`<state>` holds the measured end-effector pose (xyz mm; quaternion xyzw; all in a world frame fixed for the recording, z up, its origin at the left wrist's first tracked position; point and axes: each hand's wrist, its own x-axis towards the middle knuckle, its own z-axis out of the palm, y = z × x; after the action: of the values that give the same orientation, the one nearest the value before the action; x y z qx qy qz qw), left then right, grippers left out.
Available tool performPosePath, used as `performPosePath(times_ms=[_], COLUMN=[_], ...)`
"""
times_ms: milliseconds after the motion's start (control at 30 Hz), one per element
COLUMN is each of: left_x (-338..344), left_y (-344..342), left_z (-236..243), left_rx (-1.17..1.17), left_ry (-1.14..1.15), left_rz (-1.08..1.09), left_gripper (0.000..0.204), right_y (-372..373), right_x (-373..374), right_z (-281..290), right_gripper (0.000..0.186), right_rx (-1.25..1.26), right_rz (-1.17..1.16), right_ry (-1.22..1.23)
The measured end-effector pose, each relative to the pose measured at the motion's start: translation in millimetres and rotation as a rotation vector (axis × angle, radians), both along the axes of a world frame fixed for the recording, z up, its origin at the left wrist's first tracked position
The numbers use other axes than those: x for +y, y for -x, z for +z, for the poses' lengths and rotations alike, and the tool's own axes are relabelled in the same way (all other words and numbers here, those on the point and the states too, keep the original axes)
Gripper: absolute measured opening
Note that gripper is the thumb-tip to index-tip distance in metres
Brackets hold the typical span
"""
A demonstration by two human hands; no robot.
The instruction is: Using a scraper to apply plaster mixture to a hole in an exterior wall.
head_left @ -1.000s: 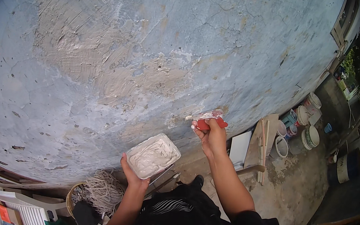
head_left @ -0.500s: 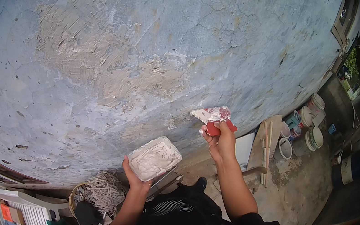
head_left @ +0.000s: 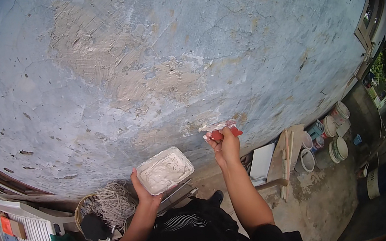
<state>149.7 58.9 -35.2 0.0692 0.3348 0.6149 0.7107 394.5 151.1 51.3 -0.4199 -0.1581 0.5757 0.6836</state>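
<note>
From the head camera, here's the right hand (head_left: pixel 225 147) at the pale blue wall (head_left: pixel 261 56), thumb and curled fingers pinching the red handle of a scraper (head_left: pixel 220 126), its blade smeared with white! That scraper sits toward the wall's lower edge as seen here, below and right of a big rough beige patch (head_left: pixel 113 55); whether the blade touches the wall, I can't tell. Over to the left hand (head_left: pixel 144 190), and it's gripping a rectangular tub (head_left: pixel 175 183) at its lower-left corner, thumb up along the side; the other fingers are mostly hidden beneath, so spread or pressed together, I can't tell. Inside that tub, whitish paste (head_left: pixel 162 169), ridged and swirled, with more of it coating the rim. Down by the wall's foot on the right, a white board (head_left: pixel 261 164) and thin wooden strips (head_left: pixel 288 163), then buckets (head_left: pixel 338 150) clustered farther along the concrete ground (head_left: pixel 311 206). And at lower left, near the wall's bottom edge, a tangled heap of pale cord (head_left: pixel 112 205)!
</note>
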Motion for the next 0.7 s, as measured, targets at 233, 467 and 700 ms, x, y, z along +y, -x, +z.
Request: performPosePath(times_ms=[233,467,700], left_x=[-3.3,-4.9,-6.6], left_y=[5.4,3.2,2.2], left_z=[-4.9,0.7,-3.6], left_rx=[-0.014,-0.011,-0.017], left_ry=[-0.032,-0.004,-0.02], left_rz=[-0.003,0.002,-0.011], left_gripper=[0.091,0.092,0.091], right_y=[4.6,-2.7,-18.6], right_x=[23.8,23.5,-3.0], right_z=[19.0,26.9,18.2], right_gripper=[0.014,0.012,0.009], right_rx=[0.123,0.241,0.273], right_rz=[0.008,-0.046,-0.042], right_ry=[-0.01,0.011,0.0])
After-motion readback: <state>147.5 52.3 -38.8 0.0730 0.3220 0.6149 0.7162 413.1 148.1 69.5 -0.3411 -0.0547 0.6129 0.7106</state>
